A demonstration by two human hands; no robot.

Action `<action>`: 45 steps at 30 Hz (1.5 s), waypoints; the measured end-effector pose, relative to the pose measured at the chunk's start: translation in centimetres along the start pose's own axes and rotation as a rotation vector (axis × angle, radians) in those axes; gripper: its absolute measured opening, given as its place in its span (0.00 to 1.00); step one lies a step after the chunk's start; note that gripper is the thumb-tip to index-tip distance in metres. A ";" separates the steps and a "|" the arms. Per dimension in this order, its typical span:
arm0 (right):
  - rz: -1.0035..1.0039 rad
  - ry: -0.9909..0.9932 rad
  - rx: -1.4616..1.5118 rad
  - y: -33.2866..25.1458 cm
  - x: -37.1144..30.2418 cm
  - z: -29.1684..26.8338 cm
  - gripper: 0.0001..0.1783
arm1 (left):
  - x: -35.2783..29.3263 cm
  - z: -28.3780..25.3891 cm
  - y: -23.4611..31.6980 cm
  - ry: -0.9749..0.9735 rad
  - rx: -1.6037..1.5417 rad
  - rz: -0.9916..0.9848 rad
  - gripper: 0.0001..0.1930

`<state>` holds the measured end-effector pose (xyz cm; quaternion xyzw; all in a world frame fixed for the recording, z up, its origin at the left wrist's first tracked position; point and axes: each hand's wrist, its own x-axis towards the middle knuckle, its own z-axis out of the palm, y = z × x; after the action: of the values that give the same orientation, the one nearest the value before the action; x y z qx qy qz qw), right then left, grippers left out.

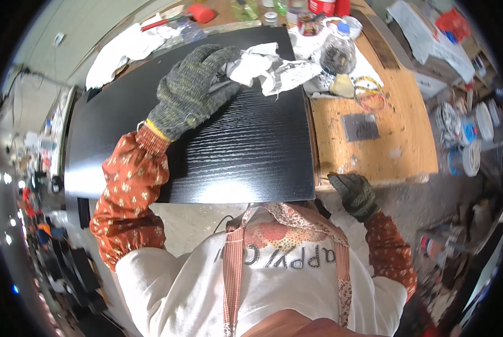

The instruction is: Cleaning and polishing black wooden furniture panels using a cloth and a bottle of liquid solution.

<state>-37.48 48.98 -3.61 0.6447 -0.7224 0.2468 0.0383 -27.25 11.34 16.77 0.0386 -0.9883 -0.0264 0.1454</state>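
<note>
A black wood-grain panel (246, 146) lies flat on the worktable in front of me. My left hand (192, 90), in a dark grey knit glove with a yellow cuff edge, reaches over its far part. The fingers are closed on a crumpled white rag (271, 70) that spreads right across the panel's far right edge. My right hand (355, 196), gloved alike, is at the table's front edge, just right of the panel's near corner. Its fingers point left against the edge, and I see nothing held in them.
Right of the panel, the wooden tabletop (397, 135) bears a dark square plate (361, 127), a yellowish sponge (342, 86) and a clear bottle with a blue cap (338, 53). A red-headed mallet (200, 13) lies at the far left. Buckets (463, 160) stand beyond the table's right side.
</note>
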 end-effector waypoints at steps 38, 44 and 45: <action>-0.113 -0.121 -0.166 5.2 30.7 -9.6 0.14 | -8.1 -0.7 -6.4 0.198 0.167 -0.565 0.21; -0.236 -0.057 -0.185 5.8 32.1 -9.0 0.15 | -7.8 -1.1 -6.4 0.208 0.159 -0.514 0.20; -0.235 -0.048 -0.186 5.8 31.8 -9.0 0.15 | -7.8 -0.8 -6.3 0.204 0.191 -0.557 0.21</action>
<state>-50.67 23.86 14.35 0.7242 -0.6625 0.1572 0.1090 -19.19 5.71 14.88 0.3238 -0.9180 0.0316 0.2267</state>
